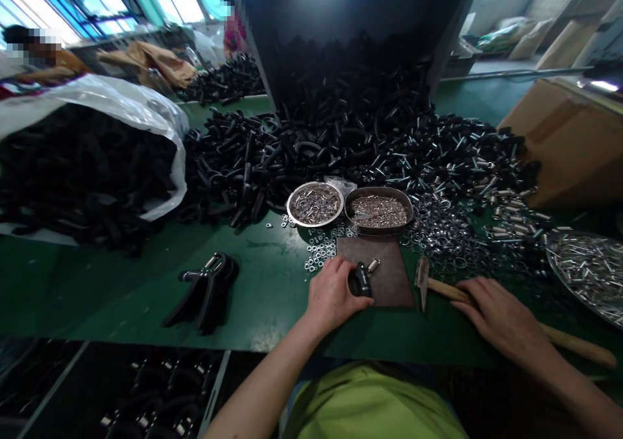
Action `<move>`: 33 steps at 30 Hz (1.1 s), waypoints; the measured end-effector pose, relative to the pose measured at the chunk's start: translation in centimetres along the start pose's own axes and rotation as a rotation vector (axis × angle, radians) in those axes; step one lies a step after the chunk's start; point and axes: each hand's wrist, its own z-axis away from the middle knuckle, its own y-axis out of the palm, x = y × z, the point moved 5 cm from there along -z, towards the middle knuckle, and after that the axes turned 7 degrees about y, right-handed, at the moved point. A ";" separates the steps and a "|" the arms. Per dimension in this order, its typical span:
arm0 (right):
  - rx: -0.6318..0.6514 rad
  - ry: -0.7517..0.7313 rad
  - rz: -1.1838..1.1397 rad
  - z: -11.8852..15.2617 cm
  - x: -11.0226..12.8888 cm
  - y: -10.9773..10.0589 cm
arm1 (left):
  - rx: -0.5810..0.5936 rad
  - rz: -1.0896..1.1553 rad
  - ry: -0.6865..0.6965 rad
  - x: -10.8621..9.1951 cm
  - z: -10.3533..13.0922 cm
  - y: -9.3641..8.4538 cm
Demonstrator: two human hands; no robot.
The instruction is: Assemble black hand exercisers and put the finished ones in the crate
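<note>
On the steel plate [395, 277], my left hand [333, 294] grips a black plastic part [363, 279], thumb and fingers pinched round it. Right of the plate, my right hand [501, 316] closes loosely over the hammer [440, 288] (wooden handle). A spring [373, 265] lies on the plate.

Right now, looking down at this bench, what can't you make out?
All in the head view:
- Black part: one end hidden by the left hand.
- Hammer: mid-handle hidden by the right hand.
- Round dish: cut off by the right edge.
- Oval tin: pieces too small to identify.
</note>
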 end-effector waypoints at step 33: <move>-0.220 -0.006 0.063 -2.8 5.1 -2.0 | -0.234 0.306 -0.215 0.1 0.8 -0.8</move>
